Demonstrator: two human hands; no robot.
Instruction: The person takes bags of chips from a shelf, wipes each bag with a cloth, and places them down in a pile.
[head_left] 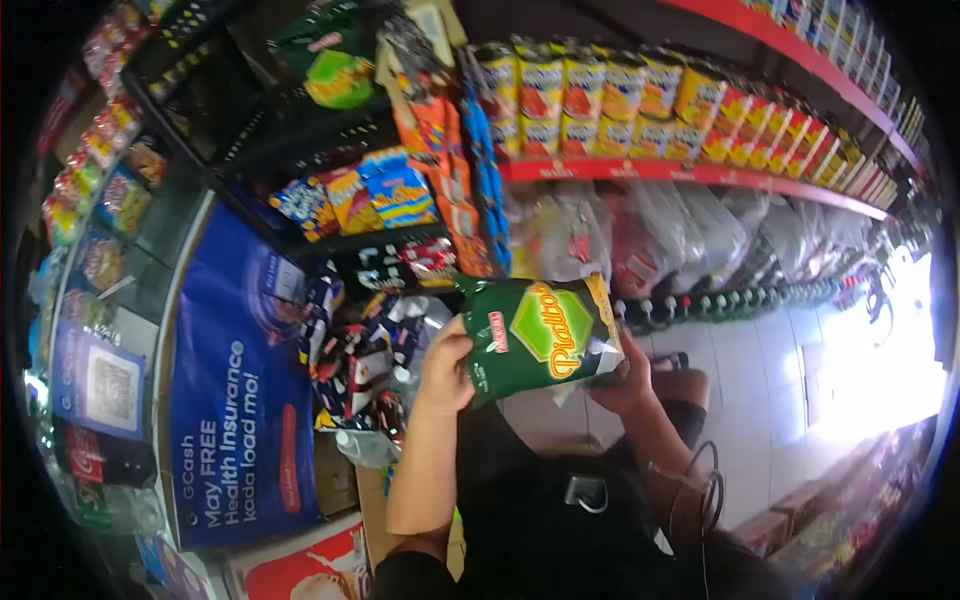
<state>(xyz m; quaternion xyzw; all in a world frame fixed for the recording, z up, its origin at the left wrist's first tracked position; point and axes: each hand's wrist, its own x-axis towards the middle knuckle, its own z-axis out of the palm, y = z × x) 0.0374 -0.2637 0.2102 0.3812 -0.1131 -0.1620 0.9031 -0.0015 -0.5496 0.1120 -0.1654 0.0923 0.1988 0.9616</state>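
Holds a green snack bag (pixel 535 335) at the centre, gripping with the left hand (pixel 447 370) at eight o'clock and the right hand (pixel 627 382) at four. Probably light, slick, soft, and crushable inside; best held gently by the edges. Faces shelved cans (pixel 582 92) beyond, at one o'clock.

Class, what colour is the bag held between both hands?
The bag is mainly dark green with a lime-green panel, best seen in the head view.

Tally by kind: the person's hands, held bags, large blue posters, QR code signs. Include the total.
Hands: 2 (left hand, right hand)
Held green snack bag: 1
Large blue poster: 1
QR code sign: 1
Total: 5
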